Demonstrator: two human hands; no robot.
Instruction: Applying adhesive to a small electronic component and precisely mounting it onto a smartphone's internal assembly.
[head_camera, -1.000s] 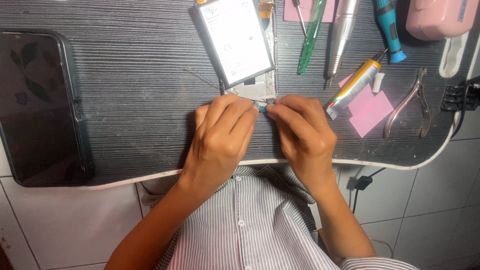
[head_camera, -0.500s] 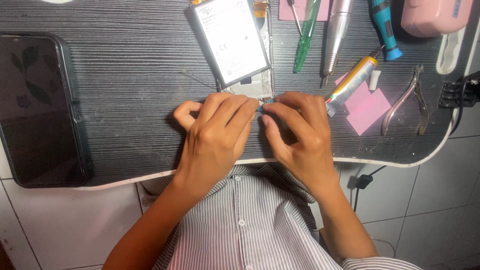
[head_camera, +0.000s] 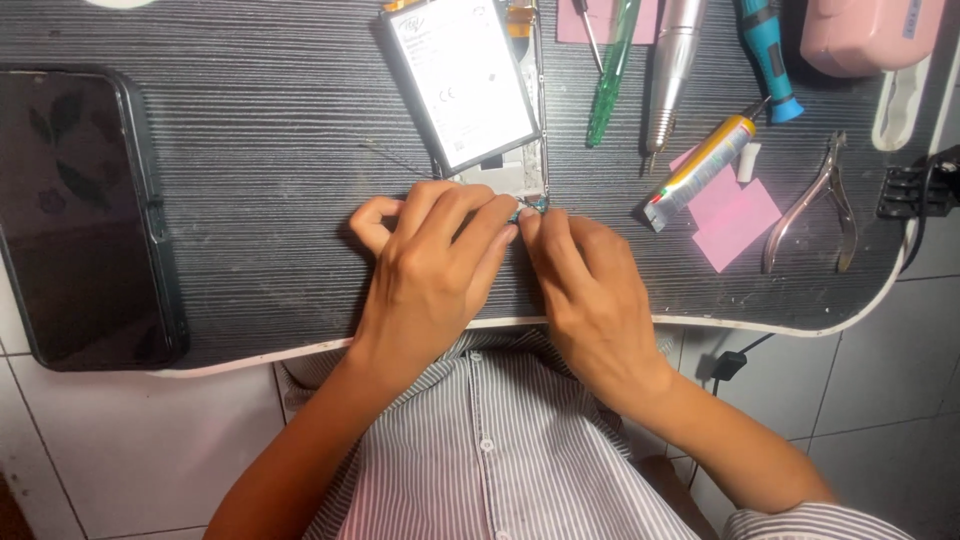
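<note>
i've got both hands at the near end of the opened phone body with the white rectangular battery showing (head_camera: 478, 100), which lies tilted on the dark ribbed desk top (head_camera: 250, 180). left hand (head_camera: 435, 265) is curled over the phone's lower left corner, fingers bent down and close together, thumb sticking out to the left. right hand (head_camera: 590, 290) comes in from the other side, fingertips (head_camera: 530, 215) pinched narrow right at the phone's bottom edge. i cannot tell what the tips grip; something small and bluish sits there but it's mostly hidden.

my read on doing this well: hold the frame down firmly with the left, work only with the right fingertips, small pulls, no twisting, since the part at that edge looks thin.

room: the near edge of the desk runs just under both wrists, so the phone's end is not far from the drop; anything tiny let loose could roll off toward the striped shirt (head_camera: 480, 450). open desk lies to the left, between the hands and the big black phone in its case (head_camera: 85, 215). the right side is crowded: yellow-and-silver glue tube (head_camera: 700, 170), pink sticky notes (head_camera: 735, 215), steel cutting pliers (head_camera: 815, 205), green-handled tool (head_camera: 610, 80), silver pen-shaped tool (head_camera: 672, 70), teal-handled screwdriver (head_camera: 765, 50). i'd shift leftward if anything.
</note>
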